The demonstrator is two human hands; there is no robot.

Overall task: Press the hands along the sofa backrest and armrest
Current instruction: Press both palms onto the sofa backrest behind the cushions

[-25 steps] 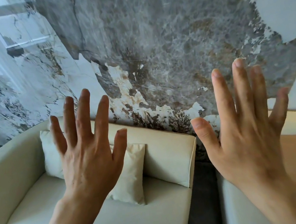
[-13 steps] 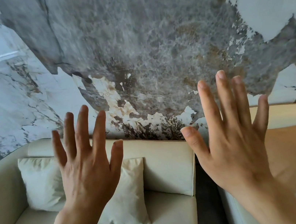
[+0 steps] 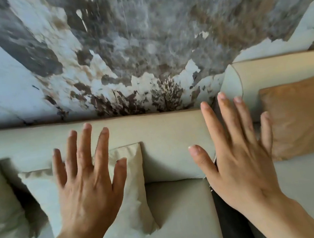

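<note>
Head view: hands (image 3: 89,190) masking cushion (image 3: 129,214)

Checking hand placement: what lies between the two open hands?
Head view: bare cream backrest and seat between left hand and right hand; nothing else.

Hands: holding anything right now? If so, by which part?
Nothing held. Left hand and right hand are both open, fingers spread, in front of the sofa backrest; contact with it cannot be told.

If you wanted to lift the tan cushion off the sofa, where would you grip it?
Take the tan cushion by its top edge, from above with the right hand. It leans upright against the backrest, so that edge is free; its left side sits nearest that hand.
</note>
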